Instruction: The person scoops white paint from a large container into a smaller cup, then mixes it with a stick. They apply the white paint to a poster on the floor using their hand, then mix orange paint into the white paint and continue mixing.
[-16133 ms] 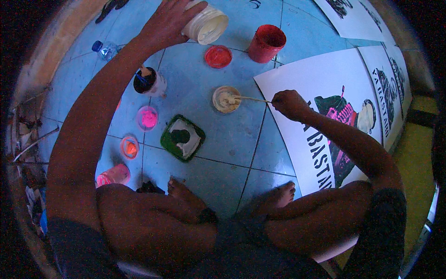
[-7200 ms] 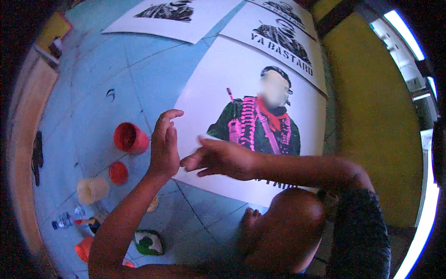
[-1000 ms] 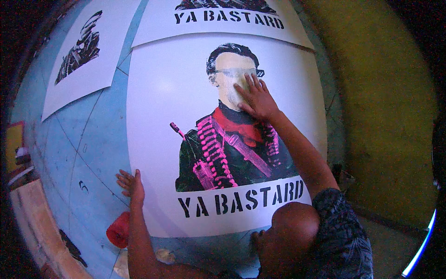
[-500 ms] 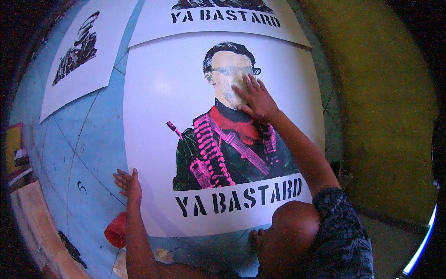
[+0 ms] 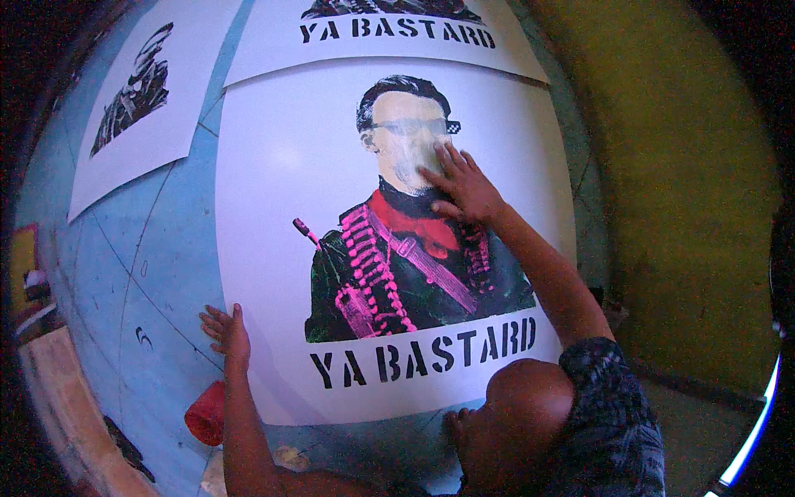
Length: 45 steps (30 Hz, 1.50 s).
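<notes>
Neither of my own hands shows in the head view. Another person leans in from the lower right over a large white sheet [image 5: 273, 190] with a printed portrait [image 5: 422, 273] in black, red and pink. That person's right hand [image 5: 468, 186] lies palm down, fingers spread, on the portrait's lower face, below the pixelated dark glasses [image 5: 414, 127]. A pale hazy patch [image 5: 406, 157] shows beside these fingers; whether it is paint or a thin film, I cannot tell. The other person's left hand [image 5: 228, 333], fingers apart, rests at the sheet's left edge.
A second printed sheet [image 5: 273, 62] overlaps the first at the top. A third sheet [image 5: 178, 108] lies at upper left on the blue surface [image 5: 116, 248]. A red container [image 5: 204, 414] stands beside the other person's left forearm. A wooden edge [image 5: 70, 398] runs along the lower left.
The other person's right hand has slid slightly down the printed face, and more of the dark glasses shows. Their left hand stays at the sheet's edge. The view has shifted slightly.
</notes>
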Each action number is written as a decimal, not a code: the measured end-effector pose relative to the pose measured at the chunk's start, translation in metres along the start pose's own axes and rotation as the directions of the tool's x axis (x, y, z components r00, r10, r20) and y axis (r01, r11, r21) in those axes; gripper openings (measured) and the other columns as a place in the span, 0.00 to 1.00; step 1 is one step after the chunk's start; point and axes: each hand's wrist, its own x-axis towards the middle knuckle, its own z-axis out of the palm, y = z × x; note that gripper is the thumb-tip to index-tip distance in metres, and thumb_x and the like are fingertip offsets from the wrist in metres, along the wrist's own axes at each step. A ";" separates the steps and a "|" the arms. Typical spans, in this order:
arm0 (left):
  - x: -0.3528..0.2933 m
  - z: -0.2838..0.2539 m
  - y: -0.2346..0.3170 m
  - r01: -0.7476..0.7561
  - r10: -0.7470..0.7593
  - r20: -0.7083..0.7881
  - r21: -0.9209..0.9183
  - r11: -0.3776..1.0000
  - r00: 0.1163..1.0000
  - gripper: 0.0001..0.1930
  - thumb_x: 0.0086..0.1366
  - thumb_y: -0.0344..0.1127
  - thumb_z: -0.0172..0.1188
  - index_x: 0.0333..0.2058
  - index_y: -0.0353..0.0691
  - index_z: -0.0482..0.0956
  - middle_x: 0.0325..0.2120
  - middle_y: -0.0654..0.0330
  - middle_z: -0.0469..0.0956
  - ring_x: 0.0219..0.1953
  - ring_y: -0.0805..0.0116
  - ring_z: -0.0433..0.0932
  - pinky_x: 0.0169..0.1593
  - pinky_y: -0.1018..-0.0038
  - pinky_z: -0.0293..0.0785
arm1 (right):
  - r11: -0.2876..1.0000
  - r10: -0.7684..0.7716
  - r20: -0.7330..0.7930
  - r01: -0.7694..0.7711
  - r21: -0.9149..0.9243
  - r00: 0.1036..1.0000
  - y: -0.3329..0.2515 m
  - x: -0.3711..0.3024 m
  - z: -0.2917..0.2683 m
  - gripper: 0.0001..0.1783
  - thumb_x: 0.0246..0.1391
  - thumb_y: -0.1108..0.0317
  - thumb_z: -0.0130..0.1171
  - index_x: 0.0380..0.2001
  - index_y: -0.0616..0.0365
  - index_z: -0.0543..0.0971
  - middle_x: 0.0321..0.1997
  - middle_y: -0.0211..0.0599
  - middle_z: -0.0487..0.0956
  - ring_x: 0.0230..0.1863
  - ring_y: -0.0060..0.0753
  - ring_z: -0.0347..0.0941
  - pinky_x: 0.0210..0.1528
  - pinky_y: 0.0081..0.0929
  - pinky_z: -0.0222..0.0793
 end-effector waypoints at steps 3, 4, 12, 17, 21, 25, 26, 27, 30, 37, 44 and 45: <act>-0.005 -0.001 0.004 -0.002 0.002 0.005 0.022 1.000 1.000 0.49 0.63 0.71 0.38 0.69 0.47 0.29 0.71 0.54 0.23 0.72 0.50 0.21 0.64 0.34 0.26 | 1.000 0.024 0.090 -0.025 0.010 0.996 -0.006 -0.011 -0.009 0.38 0.58 0.36 0.42 0.69 0.37 0.57 0.73 0.60 0.44 0.73 0.65 0.39 0.70 0.58 0.38; -0.002 0.002 0.001 -0.012 0.012 0.006 0.037 0.999 1.000 0.49 0.63 0.71 0.39 0.69 0.48 0.29 0.71 0.55 0.23 0.72 0.50 0.21 0.64 0.34 0.26 | 0.998 0.055 0.024 -0.054 -0.013 0.998 -0.002 -0.008 -0.007 0.38 0.58 0.36 0.42 0.69 0.37 0.57 0.73 0.59 0.44 0.73 0.65 0.38 0.70 0.58 0.38; 0.003 0.002 0.000 -0.012 0.011 -0.009 -0.031 0.999 1.000 0.49 0.64 0.71 0.38 0.69 0.47 0.29 0.71 0.55 0.22 0.71 0.49 0.21 0.63 0.33 0.26 | 0.996 0.075 -0.010 -0.076 -0.050 0.997 0.018 0.018 0.005 0.40 0.57 0.35 0.44 0.69 0.37 0.55 0.74 0.58 0.42 0.74 0.63 0.37 0.71 0.55 0.37; -0.010 -0.007 0.009 -0.030 0.030 0.016 0.002 1.000 0.999 0.48 0.64 0.70 0.38 0.69 0.47 0.28 0.71 0.54 0.22 0.71 0.49 0.21 0.63 0.33 0.26 | 1.000 -0.025 0.084 0.024 0.009 0.996 0.000 -0.008 -0.014 0.41 0.56 0.34 0.44 0.70 0.36 0.54 0.74 0.60 0.42 0.74 0.63 0.36 0.72 0.54 0.35; -0.004 -0.002 0.007 -0.070 0.070 -0.009 -0.015 0.997 0.998 0.48 0.64 0.70 0.38 0.69 0.47 0.29 0.71 0.54 0.22 0.71 0.49 0.20 0.63 0.33 0.26 | 0.993 0.117 -0.122 -0.117 0.005 0.986 0.029 0.024 -0.004 0.41 0.57 0.35 0.45 0.70 0.37 0.54 0.73 0.60 0.42 0.74 0.64 0.36 0.71 0.57 0.37; -0.010 -0.008 0.012 -0.024 0.024 0.010 -0.024 0.999 1.000 0.48 0.65 0.69 0.39 0.69 0.47 0.29 0.71 0.54 0.22 0.71 0.49 0.20 0.63 0.34 0.26 | 0.999 0.015 -0.010 -0.015 -0.034 1.000 0.018 0.023 -0.001 0.40 0.57 0.36 0.44 0.69 0.37 0.56 0.73 0.61 0.44 0.73 0.67 0.38 0.71 0.56 0.37; -0.010 -0.008 0.009 -0.012 0.012 0.005 -0.007 1.000 1.000 0.48 0.65 0.69 0.39 0.69 0.47 0.28 0.71 0.54 0.22 0.71 0.49 0.20 0.63 0.34 0.26 | 0.997 -0.072 0.005 0.072 0.007 0.997 0.010 0.018 -0.002 0.39 0.58 0.35 0.44 0.69 0.38 0.57 0.73 0.62 0.44 0.73 0.68 0.38 0.71 0.57 0.37; -0.010 -0.007 0.008 -0.006 0.006 0.005 0.013 1.000 1.000 0.48 0.65 0.69 0.39 0.69 0.47 0.28 0.71 0.54 0.22 0.71 0.49 0.20 0.64 0.34 0.26 | 0.996 -0.088 0.016 0.088 0.014 0.996 0.004 0.011 -0.004 0.40 0.58 0.35 0.43 0.69 0.38 0.56 0.73 0.62 0.44 0.73 0.67 0.38 0.71 0.57 0.36; -0.010 -0.006 0.007 -0.042 0.042 -0.005 0.001 0.999 0.999 0.48 0.65 0.69 0.40 0.69 0.47 0.29 0.71 0.54 0.22 0.71 0.49 0.20 0.63 0.33 0.26 | 0.997 -0.078 -0.009 0.078 0.018 0.997 -0.001 0.015 -0.005 0.40 0.58 0.35 0.43 0.69 0.38 0.55 0.73 0.62 0.45 0.73 0.66 0.38 0.71 0.57 0.36; -0.011 -0.009 0.015 -0.037 0.038 0.020 -0.010 0.999 0.999 0.48 0.65 0.69 0.40 0.69 0.46 0.29 0.71 0.54 0.22 0.71 0.48 0.20 0.64 0.34 0.26 | 0.999 0.044 -0.064 -0.045 -0.012 0.997 0.020 0.058 0.011 0.42 0.57 0.33 0.41 0.70 0.38 0.53 0.73 0.62 0.44 0.74 0.65 0.37 0.71 0.57 0.34; -0.011 -0.005 0.010 -0.017 0.017 -0.003 0.019 1.000 1.000 0.48 0.65 0.67 0.41 0.69 0.46 0.28 0.71 0.54 0.22 0.71 0.49 0.20 0.64 0.34 0.25 | 0.998 -0.058 -0.069 0.060 0.026 0.996 0.000 0.033 0.001 0.43 0.56 0.33 0.43 0.70 0.37 0.53 0.73 0.60 0.43 0.74 0.64 0.36 0.70 0.59 0.35; -0.013 -0.005 0.014 -0.025 0.025 -0.001 0.018 1.000 1.000 0.48 0.65 0.67 0.41 0.69 0.46 0.28 0.71 0.54 0.22 0.71 0.49 0.20 0.64 0.34 0.25 | 1.000 0.009 -0.073 -0.008 0.003 0.997 0.007 0.040 0.001 0.42 0.57 0.34 0.44 0.70 0.38 0.52 0.73 0.60 0.43 0.74 0.64 0.36 0.71 0.59 0.35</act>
